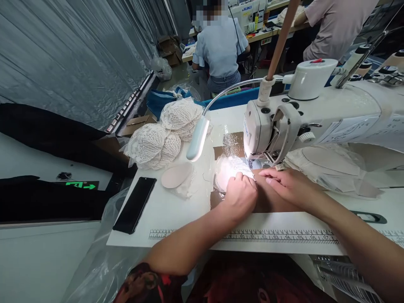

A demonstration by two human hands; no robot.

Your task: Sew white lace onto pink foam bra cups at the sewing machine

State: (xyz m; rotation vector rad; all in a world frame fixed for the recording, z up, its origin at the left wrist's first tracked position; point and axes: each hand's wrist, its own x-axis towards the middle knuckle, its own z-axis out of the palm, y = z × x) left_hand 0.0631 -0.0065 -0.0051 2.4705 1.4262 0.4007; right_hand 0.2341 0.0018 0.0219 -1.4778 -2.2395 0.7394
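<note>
Under the needle of a white sewing machine (347, 111) lies a white lace cup piece (227, 170), brightly lit by a small lamp (198, 139). My left hand (242, 193) is closed on the near right edge of this lace piece, its fingers curled. Just right of the needle, my right hand (288, 183) rests low over the brown surface (271, 200), fingers stretched to the left with small gaps between them. Nothing shows in it. The fingertips of both hands are a short way apart.
Stacks of lace cups (148, 145) stand at the back left. A beige oval pad (176, 175) and a black phone (135, 205) lie on the left. Behind the machine head's right side are more pale pieces (334, 164). Two people sit beyond the table.
</note>
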